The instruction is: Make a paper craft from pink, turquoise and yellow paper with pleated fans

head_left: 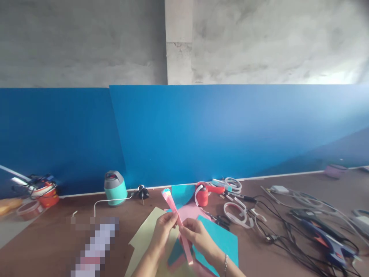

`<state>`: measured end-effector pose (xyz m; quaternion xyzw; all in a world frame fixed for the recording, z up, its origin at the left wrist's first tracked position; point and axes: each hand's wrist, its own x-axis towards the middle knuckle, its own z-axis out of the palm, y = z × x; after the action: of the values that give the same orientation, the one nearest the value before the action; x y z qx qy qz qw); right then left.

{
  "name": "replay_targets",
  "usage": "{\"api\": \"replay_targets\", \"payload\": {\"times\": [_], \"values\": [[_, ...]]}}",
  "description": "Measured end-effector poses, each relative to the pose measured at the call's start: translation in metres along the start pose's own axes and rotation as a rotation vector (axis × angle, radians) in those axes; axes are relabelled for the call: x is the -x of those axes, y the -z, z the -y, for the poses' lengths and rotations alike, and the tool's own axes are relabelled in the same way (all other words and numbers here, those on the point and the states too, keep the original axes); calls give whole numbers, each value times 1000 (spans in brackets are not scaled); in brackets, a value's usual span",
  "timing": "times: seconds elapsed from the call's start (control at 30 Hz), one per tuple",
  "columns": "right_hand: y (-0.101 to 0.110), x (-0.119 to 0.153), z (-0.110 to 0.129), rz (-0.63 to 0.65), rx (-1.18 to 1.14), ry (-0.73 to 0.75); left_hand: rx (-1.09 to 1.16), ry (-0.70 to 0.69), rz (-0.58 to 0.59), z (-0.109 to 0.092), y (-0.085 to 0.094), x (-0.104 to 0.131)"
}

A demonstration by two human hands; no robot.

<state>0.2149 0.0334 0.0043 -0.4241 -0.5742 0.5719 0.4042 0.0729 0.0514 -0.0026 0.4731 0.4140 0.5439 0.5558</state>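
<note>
A narrow pink paper strip (187, 248) slants between my two hands, its upper end wider and showing white and blue edges. My left hand (162, 232) pinches it near the middle from the left. From the right, my right hand (200, 236), with a chain bracelet at the wrist, pinches it just below. Beneath the hands lie a pale yellow sheet (144, 234), a blue sheet (223, 236) and pink paper (190, 213). Dark-handled scissors (220, 221) rest right of the pink paper, partly hidden.
Behind the papers are a red tape dispenser (202, 196) and curled white strips (238, 215). A teal-and-grey device (115, 188) stands left on the brown table (52, 246). Black cables (284, 231) and a blue glue gun (325, 240) lie right. A blue panel (201, 134) borders the back.
</note>
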Motion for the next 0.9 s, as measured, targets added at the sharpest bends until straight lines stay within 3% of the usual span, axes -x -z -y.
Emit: {"api": "replay_targets", "payload": {"times": [0.27, 0.43, 0.57, 0.7, 0.8, 0.9], "values": [[-1, -2, -6, -33, 79, 46, 303, 87, 110, -4, -9, 9], [-4, 1, -2, -42, 258, 84, 397, 141, -6, 2, -7, 6], [-7, 5, -1, -7, 390, 24, 628, 178, -94, -1, -4, 2], [-7, 6, -3, -57, 477, 109, 842, 205, 33, -12, -4, 3], [-4, 6, -1, -54, 309, 142, 853, 239, 145, -17, 0, 4], [0, 4, 3, -140, 110, 108, 799, 347, 235, -17, 3, 3]]}}
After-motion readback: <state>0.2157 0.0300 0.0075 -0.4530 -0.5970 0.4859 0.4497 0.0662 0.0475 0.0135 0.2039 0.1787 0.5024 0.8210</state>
